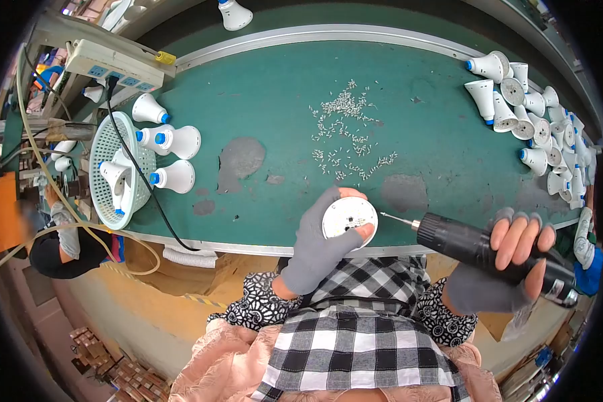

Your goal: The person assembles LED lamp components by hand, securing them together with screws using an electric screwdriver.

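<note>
My left hand (311, 244), in a grey fingerless glove, is closed around a white LED bulb housing (340, 213). Its round flat face, with small dark parts at the middle, is turned up, and my thumb lies over the rim. My right hand (516, 258), gloved the same way, grips a black electric screwdriver (452, 236). The thin bit points left, its tip just right of the housing and apart from it. Beyond both hands, small silvery screws (345, 104) lie scattered on the green table (281, 80).
At the left, bulb housings with blue caps (177, 176) stand beside a pale green basket (100, 177) holding more. A black cable (137, 161) runs from the power strip (114, 65) past the basket. Many housings (506, 114) crowd the right side. Other people work at both edges.
</note>
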### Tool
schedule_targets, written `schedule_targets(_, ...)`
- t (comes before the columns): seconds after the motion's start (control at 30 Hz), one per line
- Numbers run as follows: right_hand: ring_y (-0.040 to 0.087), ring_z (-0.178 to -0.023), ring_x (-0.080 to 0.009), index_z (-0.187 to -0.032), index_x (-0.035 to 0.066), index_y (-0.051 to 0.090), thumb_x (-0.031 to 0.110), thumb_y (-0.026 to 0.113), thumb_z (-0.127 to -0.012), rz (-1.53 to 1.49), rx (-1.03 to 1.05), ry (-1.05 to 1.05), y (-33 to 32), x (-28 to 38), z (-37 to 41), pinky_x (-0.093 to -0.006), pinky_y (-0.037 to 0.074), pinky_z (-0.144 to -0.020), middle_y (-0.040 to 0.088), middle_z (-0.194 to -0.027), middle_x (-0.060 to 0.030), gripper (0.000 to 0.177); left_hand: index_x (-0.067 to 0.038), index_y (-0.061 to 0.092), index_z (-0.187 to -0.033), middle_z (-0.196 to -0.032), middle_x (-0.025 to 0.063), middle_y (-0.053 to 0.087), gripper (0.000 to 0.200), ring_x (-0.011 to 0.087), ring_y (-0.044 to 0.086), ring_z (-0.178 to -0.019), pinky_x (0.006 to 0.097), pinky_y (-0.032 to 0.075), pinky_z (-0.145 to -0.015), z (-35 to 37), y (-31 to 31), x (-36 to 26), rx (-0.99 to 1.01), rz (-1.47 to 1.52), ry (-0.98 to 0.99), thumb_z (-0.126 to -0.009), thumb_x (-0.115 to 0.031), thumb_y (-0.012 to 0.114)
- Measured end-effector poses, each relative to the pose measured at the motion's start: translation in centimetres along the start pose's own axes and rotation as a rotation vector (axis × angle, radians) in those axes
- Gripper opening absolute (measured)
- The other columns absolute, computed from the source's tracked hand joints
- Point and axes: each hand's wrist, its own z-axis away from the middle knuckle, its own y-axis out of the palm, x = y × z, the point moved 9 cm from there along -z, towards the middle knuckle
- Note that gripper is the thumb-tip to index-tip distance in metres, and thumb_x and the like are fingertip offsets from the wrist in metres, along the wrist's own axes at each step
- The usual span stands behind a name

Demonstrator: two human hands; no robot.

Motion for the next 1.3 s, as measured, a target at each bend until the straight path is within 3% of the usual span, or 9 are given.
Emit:
schedule_targets(0.13,0.049,-0.059,-0.0123,-0.095,0.010,0.040,0.015,0.059,-0.085,0.052,0.126,-0.013,2.0,0.0,1.2,-0.0306,0.040,-0.069,0.042,-0.069,-0.0002,0.021,-0.005,0.059,-0.110,-0.095,0.0025,0.064,0.037,0.0090,0.060,-0.087,0.0237,0.049,-0.077,0.0,-0.3,-0.2,-0.072,-0.023,0.065,-0.076,-0.009,0.072)
schedule_targets(0.27,0.057,-0.057,-0.0177,-0.099,0.015,0.039,0.022,0.077,-0.081,0.166,0.073,0.001,2.2,0.3,2.5,-0.0349,0.046,-0.066,0.051,-0.071,-0.0022,0.044,-0.004,0.059,-0.108,-0.100,0.0056,0.064,0.035,0.0120,0.062,-0.090,0.0264,0.050,-0.079,0.2,-0.5,-0.5,-0.111,-0.077,0.112,-0.077,-0.013,0.073)
schedule_targets(0.57,0.058,-0.061,-0.0192,-0.100,0.016,0.037,0.022,0.076,-0.082,0.223,0.074,0.091,2.9,-0.3,3.2,-0.0402,0.046,-0.070,0.053,-0.075,-0.0037,0.044,-0.004,0.058,-0.104,-0.101,0.0063,0.058,0.031,0.0149,0.059,-0.088,0.0282,0.049,-0.078,0.5,-0.4,-1.0,-0.145,-0.148,0.182,-0.078,-0.011,0.073)
schedule_targets(0.67,0.058,-0.062,-0.0196,-0.100,0.015,0.036,0.021,0.075,-0.082,0.219,0.081,0.090,3.0,-0.4,3.2,-0.0409,0.045,-0.071,0.053,-0.076,-0.0045,0.044,-0.004,0.059,-0.106,-0.095,0.0036,0.062,0.034,0.0098,0.060,-0.086,0.0246,0.049,-0.077,0.5,-0.6,-1.5,-0.170,-0.273,0.260,-0.076,-0.010,0.073)
schedule_targets(0.87,0.058,-0.063,-0.0198,-0.100,0.015,0.036,0.022,0.076,-0.081,0.220,0.106,0.107,3.2,-0.7,3.1,-0.0406,0.045,-0.071,0.053,-0.077,-0.0047,0.044,-0.004,0.059,-0.104,-0.100,0.0046,0.060,0.033,0.0113,0.059,-0.088,0.0258,0.048,-0.079,0.6,-0.5,-1.8,-0.177,-0.296,0.274,-0.075,-0.010,0.074)
schedule_targets(1.07,0.057,-0.064,-0.0198,-0.099,0.015,0.036,0.021,0.076,-0.080,0.196,0.113,0.154,3.2,-1.2,3.0,-0.0415,0.045,-0.074,0.053,-0.077,-0.0046,0.045,-0.005,0.058,-0.102,-0.100,0.0084,0.057,0.029,0.0191,0.057,-0.090,0.0314,0.047,-0.079,0.8,-0.3,-2.0,-0.173,-0.288,0.270,-0.076,-0.009,0.072)
schedule_targets(1.17,0.057,-0.066,-0.0196,-0.098,0.015,0.037,0.018,0.075,-0.080,0.204,0.122,0.204,3.3,-1.3,3.1,-0.0425,0.045,-0.076,0.053,-0.078,-0.0048,0.042,-0.004,0.060,-0.104,-0.102,0.0059,0.060,0.033,0.0133,0.060,-0.089,0.0269,0.049,-0.079,1.1,-0.3,-2.4,-0.196,-0.392,0.323,-0.074,-0.009,0.074)
schedule_targets(1.3,0.057,-0.067,-0.0193,-0.096,0.014,0.038,0.012,0.071,-0.081,0.227,0.255,0.289,4.0,-1.8,2.7,-0.0423,0.045,-0.076,0.053,-0.078,-0.0049,0.037,-0.003,0.059,-0.105,-0.101,0.0065,0.061,0.034,0.0126,0.061,-0.088,0.0263,0.049,-0.078,1.0,-0.3,-1.4,-0.170,-0.346,0.255,-0.075,-0.009,0.073)
